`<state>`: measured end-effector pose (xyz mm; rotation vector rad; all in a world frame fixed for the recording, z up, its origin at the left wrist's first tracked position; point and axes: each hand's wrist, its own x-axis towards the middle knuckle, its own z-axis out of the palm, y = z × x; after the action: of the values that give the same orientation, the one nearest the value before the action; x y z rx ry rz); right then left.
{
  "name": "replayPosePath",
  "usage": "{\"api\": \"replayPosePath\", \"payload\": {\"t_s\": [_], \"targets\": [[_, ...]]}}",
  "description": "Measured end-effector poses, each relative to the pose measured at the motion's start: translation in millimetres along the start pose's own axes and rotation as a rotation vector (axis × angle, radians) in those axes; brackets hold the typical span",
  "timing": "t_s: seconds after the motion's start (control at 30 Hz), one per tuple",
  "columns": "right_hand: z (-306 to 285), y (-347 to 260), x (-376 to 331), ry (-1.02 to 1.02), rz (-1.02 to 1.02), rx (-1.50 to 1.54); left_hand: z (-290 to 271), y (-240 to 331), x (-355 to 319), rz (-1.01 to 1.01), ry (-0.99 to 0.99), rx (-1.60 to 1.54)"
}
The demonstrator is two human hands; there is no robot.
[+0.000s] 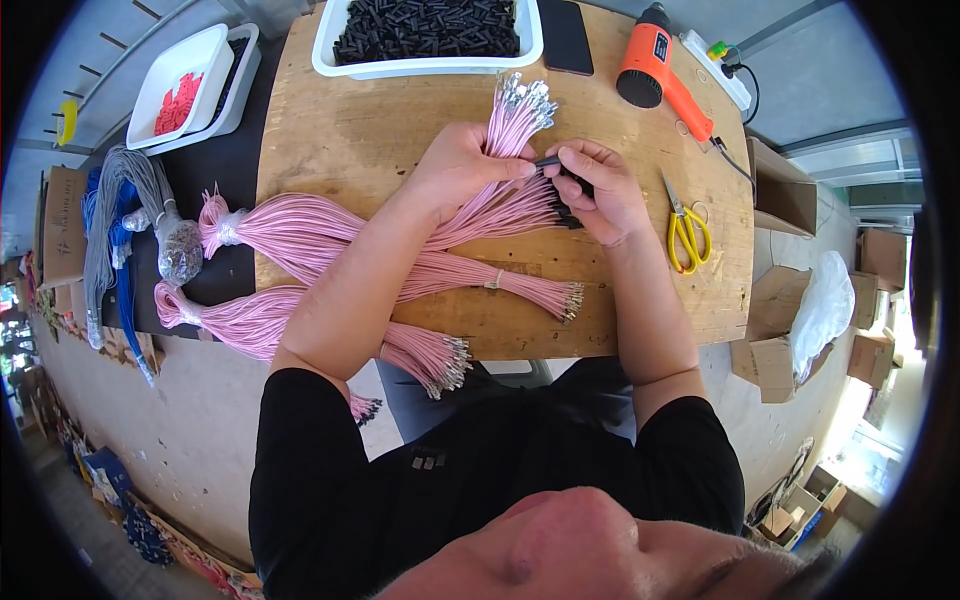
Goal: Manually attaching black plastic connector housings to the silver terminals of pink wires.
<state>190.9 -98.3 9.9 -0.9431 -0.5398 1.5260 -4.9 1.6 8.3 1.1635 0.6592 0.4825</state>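
My left hand (462,168) is closed around a bundle of pink wires (508,140) whose silvery metal ends fan out above it. Close beside it, my right hand (604,192) pinches a small black sleeve (546,162) at the left fingertips, and more black pieces (574,186) sit in its curled palm. Just below, several wires of the same pink carry black ends (567,214). Under my left forearm, a tied pink wire bundle (300,228) stretches across the tabletop, and another pink bundle (250,318) lies nearer me, its metal ends hanging past the table's front edge.
A white tray (430,68) of black sleeves stands at the back beside a dark phone (566,40). An orange heat gun (655,72) and yellow-handled scissors (686,232) lie right. Left are a white tray with red pieces (180,104) and grey wire coils (150,180). Cardboard boxes (775,310) stand beyond.
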Motion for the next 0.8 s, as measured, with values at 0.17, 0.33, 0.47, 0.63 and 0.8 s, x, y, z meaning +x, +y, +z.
{"api": "replayPosePath", "payload": {"t_s": [0.17, 0.33, 0.47, 0.63, 0.8], "targets": [[-1, 0, 0, -0.010, 0.010, 0.006, 0, 0, 0, -0.002, 0.003, 0.006], [-3, 1, 1, -0.015, 0.012, -0.006, 0, -1, 0, -0.013, 0.000, 0.000], [-21, -8, 5, -0.034, 0.049, 0.377, 1, -1, 1, -0.009, 0.000, 0.014], [-22, -15, 7, 0.062, 0.055, 0.566, 2, 4, -2, -0.010, 0.011, 0.018], [-21, -8, 6, -0.015, 0.019, 0.300, 2, -2, -1, 0.023, -0.011, -0.057]]}}
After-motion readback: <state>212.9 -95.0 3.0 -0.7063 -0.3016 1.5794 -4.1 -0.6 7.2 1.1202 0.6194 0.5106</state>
